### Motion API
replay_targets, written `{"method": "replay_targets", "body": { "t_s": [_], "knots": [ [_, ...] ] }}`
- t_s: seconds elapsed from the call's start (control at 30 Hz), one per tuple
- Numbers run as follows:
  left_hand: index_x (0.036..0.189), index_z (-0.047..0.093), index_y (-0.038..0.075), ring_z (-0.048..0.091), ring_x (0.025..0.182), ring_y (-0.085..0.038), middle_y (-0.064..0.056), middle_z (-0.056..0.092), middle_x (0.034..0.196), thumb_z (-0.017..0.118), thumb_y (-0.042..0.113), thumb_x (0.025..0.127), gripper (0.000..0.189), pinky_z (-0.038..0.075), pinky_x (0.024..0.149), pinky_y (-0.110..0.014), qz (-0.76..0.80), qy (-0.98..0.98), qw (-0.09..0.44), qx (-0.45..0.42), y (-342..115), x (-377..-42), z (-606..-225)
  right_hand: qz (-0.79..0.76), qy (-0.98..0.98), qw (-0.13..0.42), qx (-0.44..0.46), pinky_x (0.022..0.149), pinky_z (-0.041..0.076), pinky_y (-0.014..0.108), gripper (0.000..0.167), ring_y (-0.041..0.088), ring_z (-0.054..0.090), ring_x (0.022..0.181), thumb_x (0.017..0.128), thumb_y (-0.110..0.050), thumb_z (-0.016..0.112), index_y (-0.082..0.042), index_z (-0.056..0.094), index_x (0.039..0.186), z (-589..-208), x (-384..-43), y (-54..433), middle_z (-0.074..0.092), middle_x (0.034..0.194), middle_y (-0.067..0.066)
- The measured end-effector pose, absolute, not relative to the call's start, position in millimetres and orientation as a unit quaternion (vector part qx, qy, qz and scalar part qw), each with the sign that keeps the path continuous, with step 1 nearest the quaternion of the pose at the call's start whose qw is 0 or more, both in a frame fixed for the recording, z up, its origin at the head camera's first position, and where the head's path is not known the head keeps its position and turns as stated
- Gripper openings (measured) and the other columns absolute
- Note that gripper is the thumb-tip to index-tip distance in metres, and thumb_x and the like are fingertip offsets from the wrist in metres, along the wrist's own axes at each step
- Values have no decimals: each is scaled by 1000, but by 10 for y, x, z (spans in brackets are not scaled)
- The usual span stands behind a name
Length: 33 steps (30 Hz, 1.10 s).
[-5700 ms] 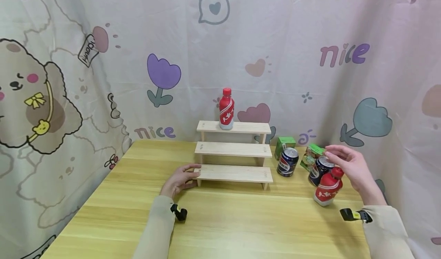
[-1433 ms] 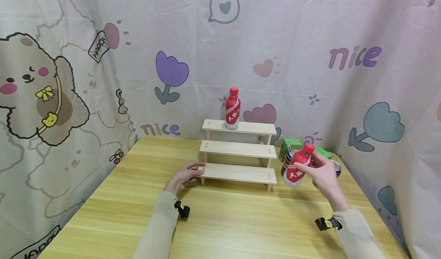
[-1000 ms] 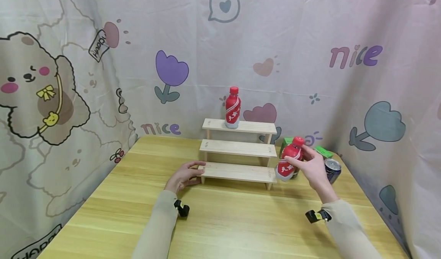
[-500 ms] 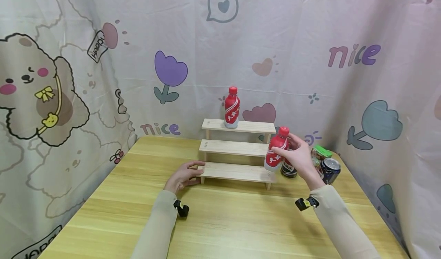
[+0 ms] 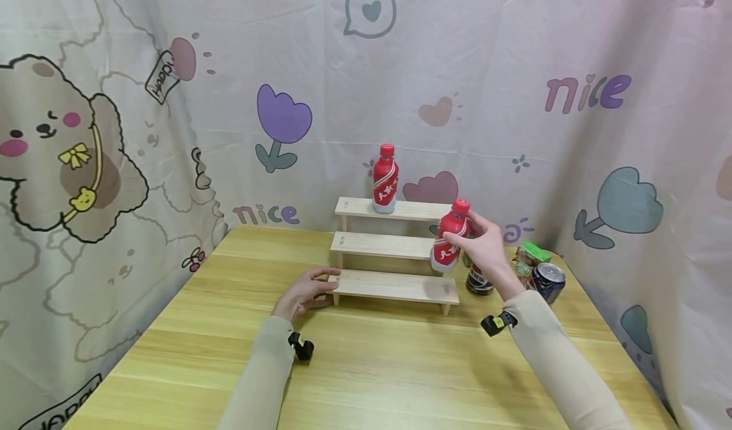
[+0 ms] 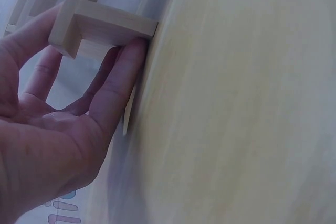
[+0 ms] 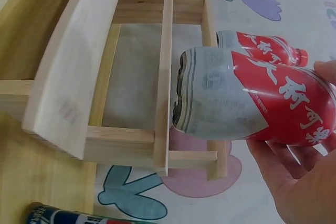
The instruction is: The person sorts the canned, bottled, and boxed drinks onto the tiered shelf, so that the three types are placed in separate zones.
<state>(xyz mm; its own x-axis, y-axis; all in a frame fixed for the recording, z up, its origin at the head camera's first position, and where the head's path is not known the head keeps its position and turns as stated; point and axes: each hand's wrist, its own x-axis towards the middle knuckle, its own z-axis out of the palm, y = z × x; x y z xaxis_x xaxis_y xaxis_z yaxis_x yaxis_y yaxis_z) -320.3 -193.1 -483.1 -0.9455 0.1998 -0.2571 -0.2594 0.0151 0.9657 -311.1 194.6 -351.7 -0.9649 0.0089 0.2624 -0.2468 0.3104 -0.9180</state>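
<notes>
A three-tier wooden step shelf (image 5: 394, 285) stands on the table. My left hand (image 5: 307, 292) grips the left end of its lowest step; in the left wrist view, the thumb and fingers (image 6: 118, 85) lie around the board's end and leg. My right hand (image 5: 485, 246) holds a red-and-white drink bottle (image 5: 450, 242) in the air, slightly tilted, over the shelf's right end. In the right wrist view the bottle's base (image 7: 202, 90) is close to the edge of a step; whether they touch I cannot tell. A matching bottle (image 5: 386, 179) stands upright on the top step.
Right of the shelf stands a dark blue can (image 5: 478, 282), partly hidden by my right hand. Another dark can (image 5: 549, 282) and a green box (image 5: 532, 252) are farther right. A printed curtain (image 5: 320, 68) hangs behind the wooden table (image 5: 366, 373).
My right hand first reached toward the bottle on the table at the right. It has since lifted that bottle and carried it left and up to the shelf. My left hand stays at the shelf.
</notes>
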Motion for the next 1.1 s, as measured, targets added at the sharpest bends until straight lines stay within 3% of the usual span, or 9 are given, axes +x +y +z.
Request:
{"method": "replay_targets", "body": {
  "t_s": [0.23, 0.57, 1.1],
  "knots": [
    [133, 58, 11, 57, 97, -16, -8, 52, 116, 69, 14, 92, 43, 56, 93, -44, 699, 696, 164, -16, -1938, -3219, -4833, 589, -793, 124, 95, 84, 51, 13, 77, 3, 60, 103, 83, -24, 80, -13, 42, 149, -3403, -3217, 1848, 61, 132, 17],
    [129, 62, 13, 57, 99, -19, -11, 54, 120, 69, 11, 91, 38, 57, 91, -45, 703, 693, 159, -27, -1912, -3196, -4830, 585, -793, 136, 101, 93, 52, 25, 77, 16, 59, 112, 84, -24, 78, -15, 40, 150, -3257, -3344, 1727, 60, 133, 15],
    [130, 61, 13, 57, 100, -19, -11, 53, 121, 68, 12, 92, 38, 56, 93, -46, 699, 697, 156, -22, -1900, -3202, -4847, 602, -774, 160, 113, 85, 52, 20, 69, 10, 58, 101, 83, -28, 79, -16, 50, 144, -3123, -3645, 1606, 64, 122, 12]
  ]
}}
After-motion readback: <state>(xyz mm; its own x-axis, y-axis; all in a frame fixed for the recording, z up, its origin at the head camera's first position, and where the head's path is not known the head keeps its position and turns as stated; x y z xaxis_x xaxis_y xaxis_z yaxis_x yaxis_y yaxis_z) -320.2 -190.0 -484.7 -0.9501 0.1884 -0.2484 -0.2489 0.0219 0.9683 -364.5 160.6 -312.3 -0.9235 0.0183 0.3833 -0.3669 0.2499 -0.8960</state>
